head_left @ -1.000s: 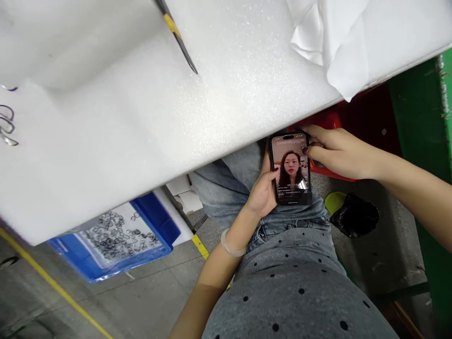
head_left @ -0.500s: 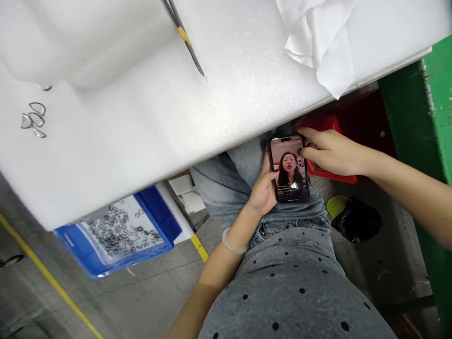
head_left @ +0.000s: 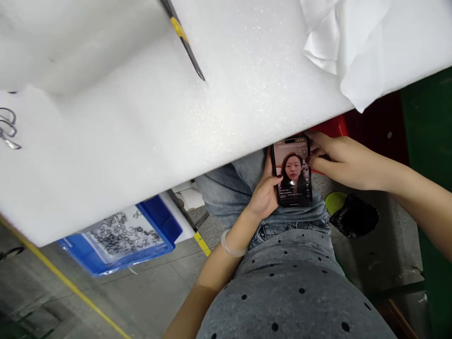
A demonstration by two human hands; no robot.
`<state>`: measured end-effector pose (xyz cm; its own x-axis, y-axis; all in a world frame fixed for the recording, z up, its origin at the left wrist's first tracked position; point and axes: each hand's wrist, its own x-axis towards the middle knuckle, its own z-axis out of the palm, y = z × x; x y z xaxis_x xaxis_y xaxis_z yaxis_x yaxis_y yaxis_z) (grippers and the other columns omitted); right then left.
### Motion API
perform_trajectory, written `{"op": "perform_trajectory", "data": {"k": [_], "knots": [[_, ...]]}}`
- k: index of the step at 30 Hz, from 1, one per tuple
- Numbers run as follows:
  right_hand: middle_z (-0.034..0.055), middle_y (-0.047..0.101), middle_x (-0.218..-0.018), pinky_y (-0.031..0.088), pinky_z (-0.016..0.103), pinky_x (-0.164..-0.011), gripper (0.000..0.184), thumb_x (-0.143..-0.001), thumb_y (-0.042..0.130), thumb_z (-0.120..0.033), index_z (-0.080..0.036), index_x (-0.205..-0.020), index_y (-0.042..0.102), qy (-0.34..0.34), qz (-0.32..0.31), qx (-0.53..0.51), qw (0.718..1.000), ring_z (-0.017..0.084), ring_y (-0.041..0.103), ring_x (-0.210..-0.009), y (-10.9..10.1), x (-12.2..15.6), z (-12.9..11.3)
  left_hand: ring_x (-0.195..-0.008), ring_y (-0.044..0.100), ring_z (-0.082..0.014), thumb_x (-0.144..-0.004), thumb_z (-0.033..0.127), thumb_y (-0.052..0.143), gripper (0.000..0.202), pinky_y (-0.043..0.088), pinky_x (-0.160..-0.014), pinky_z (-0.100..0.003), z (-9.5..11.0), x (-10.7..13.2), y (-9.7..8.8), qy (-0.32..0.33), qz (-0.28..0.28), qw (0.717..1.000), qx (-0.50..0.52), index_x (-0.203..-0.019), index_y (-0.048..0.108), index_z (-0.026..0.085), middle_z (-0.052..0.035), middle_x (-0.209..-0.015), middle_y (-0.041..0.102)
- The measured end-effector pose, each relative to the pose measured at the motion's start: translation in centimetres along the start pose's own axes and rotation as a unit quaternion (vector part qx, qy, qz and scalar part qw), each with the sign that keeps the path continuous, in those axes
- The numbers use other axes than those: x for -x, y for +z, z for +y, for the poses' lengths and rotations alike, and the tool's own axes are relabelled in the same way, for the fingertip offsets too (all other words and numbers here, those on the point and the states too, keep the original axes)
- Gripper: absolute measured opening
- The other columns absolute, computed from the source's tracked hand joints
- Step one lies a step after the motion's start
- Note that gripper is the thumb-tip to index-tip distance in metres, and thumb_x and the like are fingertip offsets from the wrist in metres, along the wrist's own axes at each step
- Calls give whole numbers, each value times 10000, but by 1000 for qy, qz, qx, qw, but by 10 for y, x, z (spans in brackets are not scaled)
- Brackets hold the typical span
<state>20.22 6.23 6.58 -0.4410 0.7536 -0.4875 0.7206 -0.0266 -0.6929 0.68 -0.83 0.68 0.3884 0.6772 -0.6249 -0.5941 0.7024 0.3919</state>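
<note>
A dark smartphone with a lit screen lies above my lap, just below the table edge. The screen shows a video of a person over lines of small text. My left hand is wrapped round its left side, thumb on the screen's edge and fingers hidden behind. From the other side my right hand grips the phone's upper right edge, its thumb at the side and its other fingers partly out of sight behind the top corner.
Tweezers with a yellow band lie on the white foam-covered table, with a white cloth to the right. Small metal rings sit far left; several more fill a blue bin below. A black-lined bin stands on the floor.
My right thumb has drawn back from the screen to the phone's right edge. The picture on the screen differs slightly. The view has shifted, so the table things sit further outward.
</note>
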Motion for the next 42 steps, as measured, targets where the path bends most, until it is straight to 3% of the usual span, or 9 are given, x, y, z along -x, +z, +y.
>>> {"op": "perform_trajectory", "data": {"k": [6,9,14,18,22,27,32,42], "knots": [[38,672,-771,419,358,-581,367,-904,462,-325,-186,-1230,558,-12,2,-22,1000,257,616,-649,-7,2,-5,-1514,334,-258,-721,107,618,943,336,-1225,-467,4,-2,-5,-39,8,999,5,-1553,294,410,60,-1574,464],[74,700,-860,433,356,-605,353,-906,471,-313,-159,-1203,581,-10,0,-28,1000,268,654,-733,-7,1,-6,-1530,296,-249,-670,54,610,1037,322,-1231,-453,6,-2,-6,-41,8,999,1,-1560,245,441,72,-1598,425],[131,695,-1027,507,380,-715,595,-855,547,-309,-89,-1401,460,-5,-19,-51,998,291,669,-895,-5,1,-4,-1525,306,-248,-657,51,623,1073,298,-1239,-452,5,-2,-7,-26,4,1000,-3,-1566,215,451,68,-1607,411],[129,674,-1108,547,386,-778,829,-784,614,-295,-95,-1527,305,-16,-39,-78,996,293,661,-972,0,1,4,-1533,287,-236,-654,61,623,1026,294,-1237,-432,3,0,-6,-10,-4,1000,-14,-1538,289,460,91,-1604,410],[74,682,-1007,551,349,-705,971,-734,711,-318,-149,-1570,246,-23,-39,-78,996,280,670,-869,6,1,10,-1528,300,-238,-653,68,606,985,302,-1233,-430,2,1,-3,-4,-15,1000,-14,-1522,340,447,98,-1595,423],[-8,607,-738,424,268,-489,1029,-718,744,-291,-134,-1583,208,-7,-38,-24,999,206,582,-574,8,2,8,-1497,363,-241,-725,87,633,969,315,-1227,-443,-1,3,-3,-2,-3,1000,-9,-1552,274,443,68,-1602,421],[-15,586,-715,395,259,-497,1073,-719,751,-274,-110,-1591,148,-7,-56,-8,998,193,555,-553,5,3,4,-1496,367,-237,-736,72,609,962,339,-1214,-419,0,5,-2,1,-7,1000,26,-1565,264,419,58,-1593,439],[49,626,-791,448,300,-616,952,-803,688,-262,-22,-1578,191,-16,-30,52,998,245,614,-697,2,11,-8,-1455,437,-237,-725,58,574,941,362,-1197,-411,-1,4,0,16,-29,999,32,-1556,306,412,61,-1517,537]]}}
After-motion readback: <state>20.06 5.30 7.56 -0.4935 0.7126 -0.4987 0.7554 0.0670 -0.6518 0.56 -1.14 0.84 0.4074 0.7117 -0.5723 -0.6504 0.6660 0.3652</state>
